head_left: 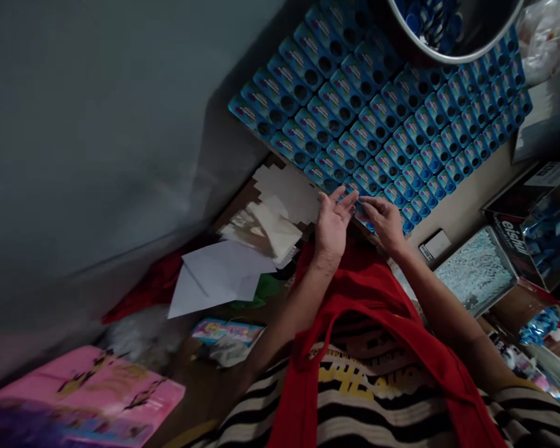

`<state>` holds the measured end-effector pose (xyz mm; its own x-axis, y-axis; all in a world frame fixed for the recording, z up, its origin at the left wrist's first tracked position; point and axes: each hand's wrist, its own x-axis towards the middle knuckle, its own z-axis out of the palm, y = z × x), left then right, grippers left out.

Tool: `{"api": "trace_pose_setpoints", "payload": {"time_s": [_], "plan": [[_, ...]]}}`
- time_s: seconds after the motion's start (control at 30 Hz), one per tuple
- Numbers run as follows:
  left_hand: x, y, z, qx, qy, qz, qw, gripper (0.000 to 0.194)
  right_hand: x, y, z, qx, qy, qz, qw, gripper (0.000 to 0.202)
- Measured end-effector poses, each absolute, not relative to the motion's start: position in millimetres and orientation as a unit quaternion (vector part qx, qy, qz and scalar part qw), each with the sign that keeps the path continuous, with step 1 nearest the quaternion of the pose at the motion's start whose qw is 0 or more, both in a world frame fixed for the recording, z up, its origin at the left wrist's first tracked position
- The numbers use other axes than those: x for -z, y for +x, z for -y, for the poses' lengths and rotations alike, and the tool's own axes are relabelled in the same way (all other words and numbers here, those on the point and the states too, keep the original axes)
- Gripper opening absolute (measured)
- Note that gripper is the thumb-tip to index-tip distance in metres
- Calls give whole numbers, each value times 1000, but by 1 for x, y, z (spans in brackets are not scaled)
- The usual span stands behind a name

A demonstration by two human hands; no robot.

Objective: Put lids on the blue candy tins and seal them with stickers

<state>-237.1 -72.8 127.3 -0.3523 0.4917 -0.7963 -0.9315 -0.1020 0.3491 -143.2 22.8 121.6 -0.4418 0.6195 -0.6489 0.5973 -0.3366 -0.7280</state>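
Note:
Rows of small blue cases (354, 134) with printed labels lie side by side on the table. Many have a dark round spot at one end; several near the front edge show a blue round there instead. My left hand (332, 227) is at this front edge, palm turned up, fingers stretched and apart. Just right of it, my right hand (386, 223) has its thumb and fingertips pinched together, close to the left fingertips. Whatever is in that pinch is too small to make out. A metal pot (457, 60) holding blue and white round pieces (432, 25) stands over the far rows.
A tray of pale blue bits (476, 270) and a dark carton (513, 239) sit at the right, with a small white-topped box (435, 244) nearby. Left are stacked cardboard (284, 193), white paper (221, 274), a pink package (116, 389) and a grey wall (98, 124).

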Motion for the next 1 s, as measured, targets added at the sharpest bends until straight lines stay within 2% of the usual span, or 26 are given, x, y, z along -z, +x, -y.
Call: {"api": "trace_pose_setpoints", "payload": {"time_s": [0.07, 0.2, 0.33, 0.5, 0.67, 0.83, 0.93, 1.0], "plan": [[-120, -251, 76, -694, -262, -471, 477, 51, -123, -141, -46, -562, -532, 633, -23, 34], [-107, -284, 89, -690, -253, -528, 425, 45, -129, -152, -76, -358, -512, 775, -91, 46], [-101, -303, 103, -683, -256, -555, 400, 43, -131, -170, -76, -197, -482, 835, -180, 33], [-102, -318, 97, -662, -239, -599, 382, 36, -136, -186, -77, -120, -454, 842, -265, 27], [-130, -342, 51, -681, -115, -624, 366, 29, -136, -195, -94, -115, -486, 817, -288, 40], [-184, -376, -68, -700, 114, -611, 350, 25, -135, -197, -99, -172, -485, 799, -310, 41], [-189, -398, -167, -662, 194, -598, 407, 27, -159, -199, -116, -203, -449, 812, -313, 28], [-178, -409, -224, -591, 220, -654, 417, 33, -182, -206, -151, -217, -435, 840, -242, 15]]}}
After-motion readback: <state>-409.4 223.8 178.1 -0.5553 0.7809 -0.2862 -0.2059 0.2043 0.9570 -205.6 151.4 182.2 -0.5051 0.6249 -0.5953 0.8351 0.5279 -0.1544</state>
